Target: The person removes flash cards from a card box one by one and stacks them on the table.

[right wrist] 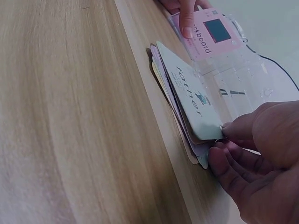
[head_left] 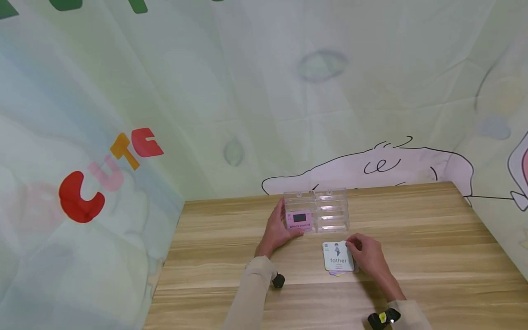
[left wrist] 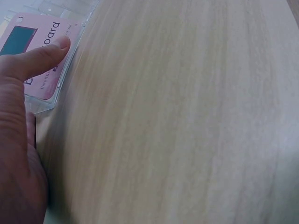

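A clear plastic card rack [head_left: 332, 211] with stepped slots stands near the back of the table. The pink "blackboard" flash card [head_left: 299, 220] sits in its left column. My left hand [head_left: 277, 233] grips the rack's left side, its thumb [left wrist: 51, 52] pressed on the front of that pink card. In front of the rack lies a small stack of flash cards, topped by a pale "father" card [head_left: 338, 257]. With thumb and fingers my right hand [head_left: 368, 255] pinches this top card at its upper right corner. In the right wrist view lilac and yellow card edges [right wrist: 164, 77] show beneath it.
The rack and cards are on a wood-grain table [head_left: 214, 256]. Behind its back edge hangs a printed cloth backdrop [head_left: 247, 114], which also runs along the left side. A black wrist camera [head_left: 383, 318] is strapped by the right sleeve.
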Available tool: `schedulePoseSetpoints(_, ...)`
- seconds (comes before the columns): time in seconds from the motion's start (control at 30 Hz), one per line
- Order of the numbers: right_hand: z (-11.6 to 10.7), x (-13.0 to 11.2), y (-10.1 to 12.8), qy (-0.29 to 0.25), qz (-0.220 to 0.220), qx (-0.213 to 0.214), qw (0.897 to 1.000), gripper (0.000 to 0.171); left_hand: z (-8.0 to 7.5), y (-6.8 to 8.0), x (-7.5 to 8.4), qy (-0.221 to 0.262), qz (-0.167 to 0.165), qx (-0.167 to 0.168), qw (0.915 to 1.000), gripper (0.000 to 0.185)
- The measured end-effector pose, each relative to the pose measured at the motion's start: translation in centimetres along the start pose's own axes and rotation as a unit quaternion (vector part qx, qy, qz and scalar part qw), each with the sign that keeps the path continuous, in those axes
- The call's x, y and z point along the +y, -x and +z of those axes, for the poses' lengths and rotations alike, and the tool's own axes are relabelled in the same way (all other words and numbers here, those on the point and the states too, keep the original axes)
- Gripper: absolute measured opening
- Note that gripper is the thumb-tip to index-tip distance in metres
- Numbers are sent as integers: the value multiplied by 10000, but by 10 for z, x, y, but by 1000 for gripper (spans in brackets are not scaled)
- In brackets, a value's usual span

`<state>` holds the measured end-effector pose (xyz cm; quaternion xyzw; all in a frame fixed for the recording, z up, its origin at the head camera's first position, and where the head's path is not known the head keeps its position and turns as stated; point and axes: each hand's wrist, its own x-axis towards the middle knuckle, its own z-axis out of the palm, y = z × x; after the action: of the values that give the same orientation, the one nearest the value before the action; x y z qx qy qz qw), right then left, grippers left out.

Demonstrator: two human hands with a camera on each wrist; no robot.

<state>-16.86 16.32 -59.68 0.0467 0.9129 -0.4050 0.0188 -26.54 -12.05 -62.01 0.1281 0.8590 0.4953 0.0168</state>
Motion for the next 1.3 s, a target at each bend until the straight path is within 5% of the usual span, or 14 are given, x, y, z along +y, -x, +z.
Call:
schedulePoseSetpoints(0.4,-3,-2,1,40,202,-60,9998,17,1,0,-1,-90,64,13,9999,128)
schedulePoseSetpoints(1.3,-21,-7,-5,36,-79,-170,9998,19,1,-1,-1,-97,-63,5,9999,127)
